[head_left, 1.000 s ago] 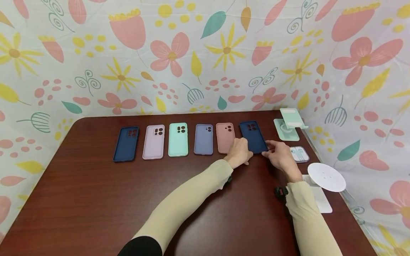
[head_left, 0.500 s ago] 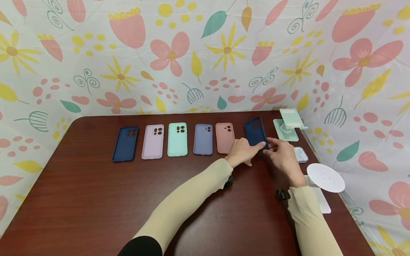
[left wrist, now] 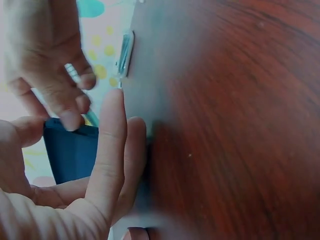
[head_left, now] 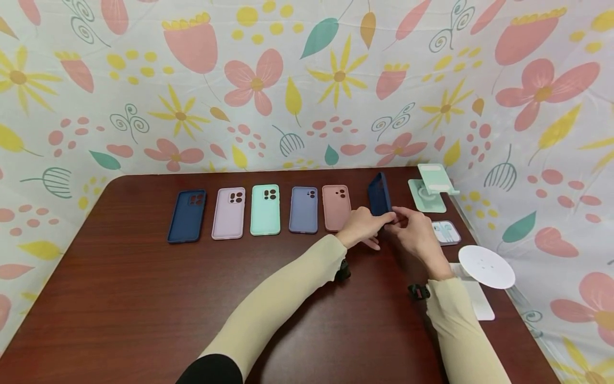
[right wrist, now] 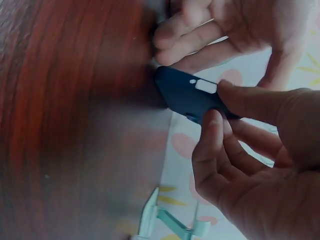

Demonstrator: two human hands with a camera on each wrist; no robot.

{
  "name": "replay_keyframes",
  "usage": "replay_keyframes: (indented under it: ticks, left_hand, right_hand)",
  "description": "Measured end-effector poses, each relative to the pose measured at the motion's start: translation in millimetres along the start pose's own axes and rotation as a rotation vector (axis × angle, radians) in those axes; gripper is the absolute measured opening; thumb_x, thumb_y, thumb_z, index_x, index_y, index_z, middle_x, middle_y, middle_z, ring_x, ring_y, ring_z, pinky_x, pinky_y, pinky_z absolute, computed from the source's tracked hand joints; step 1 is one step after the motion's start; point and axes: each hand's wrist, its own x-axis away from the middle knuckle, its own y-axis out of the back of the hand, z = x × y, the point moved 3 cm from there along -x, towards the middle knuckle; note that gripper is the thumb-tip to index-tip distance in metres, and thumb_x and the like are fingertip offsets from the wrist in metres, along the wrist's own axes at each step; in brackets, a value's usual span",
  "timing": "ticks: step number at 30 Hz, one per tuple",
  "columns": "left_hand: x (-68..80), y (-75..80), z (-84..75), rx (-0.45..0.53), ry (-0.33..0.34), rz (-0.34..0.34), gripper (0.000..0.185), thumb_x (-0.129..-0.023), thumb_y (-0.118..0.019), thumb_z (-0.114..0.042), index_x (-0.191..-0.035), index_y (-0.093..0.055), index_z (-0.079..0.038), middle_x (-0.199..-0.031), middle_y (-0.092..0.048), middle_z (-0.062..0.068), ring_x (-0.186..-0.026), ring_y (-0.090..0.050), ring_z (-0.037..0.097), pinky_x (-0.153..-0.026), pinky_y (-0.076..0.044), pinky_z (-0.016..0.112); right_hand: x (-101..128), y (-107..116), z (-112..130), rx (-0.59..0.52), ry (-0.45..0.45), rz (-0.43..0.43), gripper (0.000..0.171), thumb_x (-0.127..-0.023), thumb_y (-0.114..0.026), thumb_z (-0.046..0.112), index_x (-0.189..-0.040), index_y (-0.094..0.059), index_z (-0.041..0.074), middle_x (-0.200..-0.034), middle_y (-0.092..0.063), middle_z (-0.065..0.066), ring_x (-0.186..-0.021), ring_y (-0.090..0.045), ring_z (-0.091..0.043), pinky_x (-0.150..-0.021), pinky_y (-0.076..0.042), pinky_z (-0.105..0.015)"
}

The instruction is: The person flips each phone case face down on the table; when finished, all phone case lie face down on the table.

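The dark blue phone case (head_left: 380, 194) stands tipped up on edge at the right end of the row, off the table (head_left: 144, 298), pinched at its near end by both hands: the left hand (head_left: 361, 228) from the left, the right hand (head_left: 416, 234) from the right. The fingertip hold looks shallow, so the soft case could twist and drop onto the pink case (head_left: 336, 207) just beside it. The right wrist view shows the case's side button, hidden from the head view, which alone shows the whole row
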Motion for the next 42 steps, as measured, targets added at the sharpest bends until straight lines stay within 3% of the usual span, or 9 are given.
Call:
replay_keyframes:
  ticks: [3, 6, 9, 12, 16, 22, 28, 35, 42]
  left_hand:
    - [1.2, 2.3, 1.1, 0.062, 0.01, 0.016, 0.054, -0.093, -0.07, -0.045, -0.09, -0.069, 0.009, -0.055, -0.05, 0.009, -0.05, -0.068, 0.025, -0.066, -0.064, 0.046]
    - [3.4, 5.2, -0.3, 0.101, -0.004, -0.014, 0.048, -0.092, -0.073, -0.039, -0.106, -0.068, 0.007, -0.059, -0.057, 0.012, -0.048, -0.065, 0.019, -0.069, -0.064, 0.048]
    - [4.8, 7.2, -2.6, 0.114, -0.047, -0.061, 0.047, -0.093, -0.074, -0.029, -0.126, -0.062, 0.0, -0.071, -0.068, 0.017, -0.047, -0.064, 0.016, -0.071, -0.064, 0.048]
    - [6.1, 8.9, -5.3, 0.085, -0.103, -0.11, 0.049, -0.094, -0.073, -0.022, -0.136, -0.056, -0.004, -0.087, -0.072, 0.017, -0.049, -0.066, 0.015, -0.071, -0.064, 0.047]
    - [8.7, 10.5, -8.4, 0.023, -0.147, -0.16, 0.04, -0.094, -0.072, -0.018, -0.131, -0.06, -0.007, -0.089, -0.07, 0.01, -0.052, -0.069, 0.017, -0.067, -0.064, 0.044]
    - [11.0, 12.9, -10.5, -0.083, -0.155, -0.209, 0.035, -0.095, -0.071, -0.02, -0.128, -0.064, -0.011, -0.084, -0.071, 0.004, -0.05, -0.067, 0.013, -0.053, -0.06, 0.028]
    - [14.8, 16.2, -13.0, -0.073, -0.147, -0.204, 0.037, -0.096, -0.069, -0.016, -0.132, -0.063, -0.008, -0.088, -0.073, 0.012, -0.055, -0.07, 0.019, -0.06, -0.063, 0.036]
    - [15.3, 16.1, -13.5, -0.135, -0.136, -0.232, 0.038, -0.098, -0.067, -0.016, -0.135, -0.062, -0.009, -0.088, -0.074, 0.008, -0.052, -0.068, 0.014, -0.048, -0.056, 0.022]
    - [13.5, 15.8, -10.2, -0.165, -0.16, -0.249, 0.037, -0.098, -0.067, -0.015, -0.134, -0.063, -0.005, -0.074, -0.072, 0.008, -0.048, -0.067, 0.011, -0.047, -0.055, 0.019]
  right_hand:
    - [-4, -5, -6, 0.014, -0.013, 0.076, 0.045, -0.092, -0.073, 0.02, -0.131, -0.063, 0.0, -0.087, -0.067, -0.014, -0.076, -0.057, -0.024, -0.075, -0.047, -0.035]
    - [-8, -10, -12, 0.012, -0.024, 0.13, 0.039, -0.092, -0.074, 0.023, -0.124, -0.066, 0.004, -0.087, -0.067, -0.011, -0.08, -0.057, -0.025, -0.076, -0.046, -0.034]
    - [-12, -15, -17, -0.011, -0.029, 0.173, 0.038, -0.092, -0.074, 0.025, -0.123, -0.067, 0.004, -0.096, -0.072, -0.013, -0.091, -0.063, -0.025, -0.081, -0.048, -0.034]
    - [-16, -21, -21, -0.051, -0.029, 0.223, 0.036, -0.093, -0.072, 0.024, -0.123, -0.068, 0.004, -0.104, -0.074, -0.015, -0.094, -0.066, -0.026, -0.08, -0.05, -0.032]
    - [-20, -26, -26, -0.071, -0.036, 0.265, 0.036, -0.094, -0.071, 0.024, -0.124, -0.067, 0.003, -0.109, -0.072, -0.015, -0.093, -0.064, -0.023, -0.078, -0.048, -0.027]
    - [-21, -27, -27, -0.075, -0.053, 0.286, 0.044, -0.094, -0.071, 0.027, -0.13, -0.065, 0.002, -0.111, -0.071, -0.016, -0.096, -0.061, -0.024, -0.082, -0.047, -0.029]
    - [-21, -25, -24, -0.088, -0.073, 0.297, 0.046, -0.096, -0.068, 0.025, -0.134, -0.061, -0.002, -0.116, -0.071, -0.018, -0.1, -0.065, -0.025, -0.081, -0.05, -0.027]
    - [-23, -21, -25, -0.074, -0.099, 0.296, 0.051, -0.096, -0.069, 0.028, -0.135, -0.059, -0.004, -0.111, -0.07, -0.016, -0.093, -0.062, -0.022, -0.079, -0.047, -0.025]
    - [-23, -19, -29, -0.063, -0.127, 0.265, 0.053, -0.095, -0.071, 0.028, -0.136, -0.059, -0.003, -0.108, -0.07, -0.015, -0.087, -0.061, -0.018, -0.076, -0.047, -0.025]
